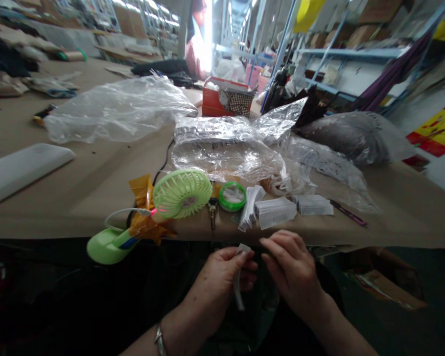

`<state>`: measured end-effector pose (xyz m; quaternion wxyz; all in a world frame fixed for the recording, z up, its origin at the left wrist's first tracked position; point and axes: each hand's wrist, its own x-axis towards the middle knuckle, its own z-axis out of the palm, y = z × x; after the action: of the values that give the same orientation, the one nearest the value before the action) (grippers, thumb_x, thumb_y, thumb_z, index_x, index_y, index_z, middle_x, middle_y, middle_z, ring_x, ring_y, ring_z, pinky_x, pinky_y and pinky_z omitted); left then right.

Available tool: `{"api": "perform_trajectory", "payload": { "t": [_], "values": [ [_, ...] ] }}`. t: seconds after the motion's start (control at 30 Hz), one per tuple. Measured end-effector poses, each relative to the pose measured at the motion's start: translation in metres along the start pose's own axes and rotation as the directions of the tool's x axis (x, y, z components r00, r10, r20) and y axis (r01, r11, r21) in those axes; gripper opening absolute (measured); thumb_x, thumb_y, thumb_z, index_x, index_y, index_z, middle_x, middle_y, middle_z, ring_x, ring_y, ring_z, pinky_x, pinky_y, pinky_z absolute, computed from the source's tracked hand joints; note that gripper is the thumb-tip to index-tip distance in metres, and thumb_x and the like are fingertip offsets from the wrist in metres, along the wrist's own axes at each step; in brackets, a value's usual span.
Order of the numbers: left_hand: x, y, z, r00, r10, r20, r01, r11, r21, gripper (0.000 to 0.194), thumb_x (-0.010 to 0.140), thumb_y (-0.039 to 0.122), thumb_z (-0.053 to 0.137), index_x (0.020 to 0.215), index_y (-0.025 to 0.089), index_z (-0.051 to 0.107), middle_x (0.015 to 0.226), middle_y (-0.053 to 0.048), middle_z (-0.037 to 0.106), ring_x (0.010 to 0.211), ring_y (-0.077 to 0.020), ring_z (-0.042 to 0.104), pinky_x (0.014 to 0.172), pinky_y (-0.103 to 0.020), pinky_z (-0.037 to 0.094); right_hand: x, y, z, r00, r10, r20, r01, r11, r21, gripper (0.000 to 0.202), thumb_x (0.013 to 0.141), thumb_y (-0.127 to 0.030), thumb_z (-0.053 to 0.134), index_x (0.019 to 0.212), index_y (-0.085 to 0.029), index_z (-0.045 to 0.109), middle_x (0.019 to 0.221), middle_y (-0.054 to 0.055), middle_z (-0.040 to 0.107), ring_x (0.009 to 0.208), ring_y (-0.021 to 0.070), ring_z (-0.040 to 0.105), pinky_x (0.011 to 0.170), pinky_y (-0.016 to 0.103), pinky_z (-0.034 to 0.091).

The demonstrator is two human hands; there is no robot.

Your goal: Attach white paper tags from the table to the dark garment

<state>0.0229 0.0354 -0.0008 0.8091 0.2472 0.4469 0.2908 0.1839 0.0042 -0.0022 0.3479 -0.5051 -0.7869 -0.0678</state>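
In front of the table's near edge, my left hand (pixel 222 277) pinches a narrow white label strip (pixel 238 291) between thumb and fingers; its lower end hangs down. Close by on the right, my right hand (pixel 294 269) is raised with its fingers bent and the thumb a little apart from them. Nothing shows in it. Beyond my hands lie stacks of white printed labels: a fanned bundle (pixel 251 207), a middle stack (pixel 276 212) and a right stack (pixel 315 204). A round green tub (pixel 232 196) with whitish contents sits left of them.
A green fan (pixel 181 195) is taped at the table edge, with a cable attached. Clear plastic bags (pixel 226 148) spread behind the labels. A slim dark-pink tool (pixel 348 213) lies at right. Farther back are a red box (pixel 222 101) and a white case (pixel 22 170) at left.
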Motion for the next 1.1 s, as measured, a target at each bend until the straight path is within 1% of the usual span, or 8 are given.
{"api": "perform_trajectory", "payload": {
  "t": [0.1, 0.17, 0.37, 0.53, 0.67, 0.83, 1.0, 1.1],
  "values": [
    [0.001, -0.004, -0.001, 0.997, -0.057, -0.047, 0.058, 0.998, 0.03, 0.017, 0.082, 0.022, 0.06, 0.093, 0.01, 0.064, 0.069, -0.004, 0.066, 0.055, -0.0112, 0.061, 0.055, -0.023, 0.047, 0.001, 0.03, 0.006, 0.998, 0.066, 0.006, -0.063, 0.975, -0.213, 0.028, 0.086, -0.019, 0.057, 0.114, -0.012, 0.06, 0.104, 0.013, 0.063, 0.103, 0.0266, 0.052, 0.091, 0.044, 0.046],
    [0.002, -0.007, -0.002, 0.994, -0.087, -0.06, 0.088, 0.996, 0.012, 0.016, 0.084, 0.021, 0.057, 0.095, 0.01, 0.061, 0.067, -0.003, 0.065, 0.053, -0.011, 0.06, 0.053, -0.023, 0.047, -0.001, 0.041, 0.011, 0.998, 0.065, 0.012, -0.06, 0.962, -0.267, 0.028, 0.086, -0.019, 0.057, 0.113, -0.013, 0.061, 0.106, 0.012, 0.064, 0.103, 0.0272, 0.052, 0.091, 0.044, 0.045],
    [0.002, -0.012, -0.003, 0.992, -0.108, -0.063, 0.108, 0.994, -0.008, 0.008, 0.086, 0.021, 0.054, 0.09, 0.014, 0.055, 0.063, -0.002, 0.065, 0.051, -0.0121, 0.061, 0.051, -0.023, 0.046, -0.004, 0.044, 0.019, 0.994, 0.07, -0.087, -0.085, 0.98, -0.18, 0.013, 0.087, -0.015, 0.056, 0.094, -0.019, 0.066, 0.095, 0.006, 0.068, 0.096, 0.0216, 0.056, 0.088, 0.039, 0.044],
    [0.001, -0.011, -0.003, 0.993, -0.111, -0.051, 0.109, 0.993, -0.037, 0.012, 0.082, 0.021, 0.061, 0.09, 0.012, 0.061, 0.072, -0.006, 0.068, 0.057, -0.0126, 0.063, 0.056, -0.023, 0.048, 0.0, 0.048, 0.018, 0.984, 0.136, -0.117, -0.146, 0.986, -0.077, 0.01, 0.086, -0.015, 0.055, 0.088, -0.019, 0.064, 0.089, 0.005, 0.067, 0.089, 0.0203, 0.058, 0.085, 0.04, 0.045],
    [-0.002, -0.006, -0.001, 0.99, -0.138, -0.013, 0.135, 0.985, -0.107, 0.015, 0.081, 0.021, 0.06, 0.093, 0.011, 0.063, 0.073, -0.007, 0.068, 0.058, -0.0144, 0.064, 0.057, -0.026, 0.05, -0.004, 0.032, 0.008, 0.982, 0.108, -0.154, -0.094, 0.991, 0.094, 0.015, 0.085, -0.01, 0.054, 0.092, -0.02, 0.062, 0.094, 0.006, 0.063, 0.098, 0.0213, 0.056, 0.085, 0.041, 0.047],
    [-0.005, -0.005, 0.002, 0.99, -0.075, 0.119, 0.106, 0.956, -0.275, 0.006, 0.077, 0.011, 0.06, 0.079, 0.008, 0.066, 0.07, -0.007, 0.066, 0.056, -0.0109, 0.06, 0.054, -0.021, 0.046, -0.013, -0.011, 0.002, 0.99, -0.139, 0.015, 0.126, 0.932, 0.339, 0.015, 0.087, -0.013, 0.051, 0.09, -0.021, 0.064, 0.092, 0.005, 0.065, 0.099, 0.0203, 0.057, 0.087, 0.043, 0.048],
    [-0.006, -0.007, 0.0, 0.993, -0.105, 0.054, 0.118, 0.921, -0.371, 0.01, 0.077, 0.012, 0.06, 0.068, 0.01, 0.063, 0.059, -0.002, 0.06, 0.049, -0.0093, 0.055, 0.045, -0.018, 0.039, -0.02, -0.026, 0.013, 0.967, -0.241, 0.081, 0.198, 0.913, 0.358, 0.02, 0.091, -0.016, 0.047, 0.086, -0.019, 0.066, 0.087, 0.004, 0.067, 0.098, 0.0184, 0.059, 0.094, 0.043, 0.045],
    [-0.009, -0.007, -0.001, 0.986, -0.094, 0.134, 0.137, 0.922, -0.361, 0.011, 0.078, 0.015, 0.061, 0.071, 0.008, 0.066, 0.063, -0.004, 0.062, 0.052, -0.0096, 0.057, 0.046, -0.018, 0.04, -0.021, -0.022, 0.013, 0.961, -0.256, 0.105, 0.204, 0.912, 0.356, 0.02, 0.091, -0.014, 0.048, 0.083, -0.019, 0.066, 0.087, 0.004, 0.067, 0.102, 0.0184, 0.058, 0.096, 0.042, 0.046]
  ]
}}
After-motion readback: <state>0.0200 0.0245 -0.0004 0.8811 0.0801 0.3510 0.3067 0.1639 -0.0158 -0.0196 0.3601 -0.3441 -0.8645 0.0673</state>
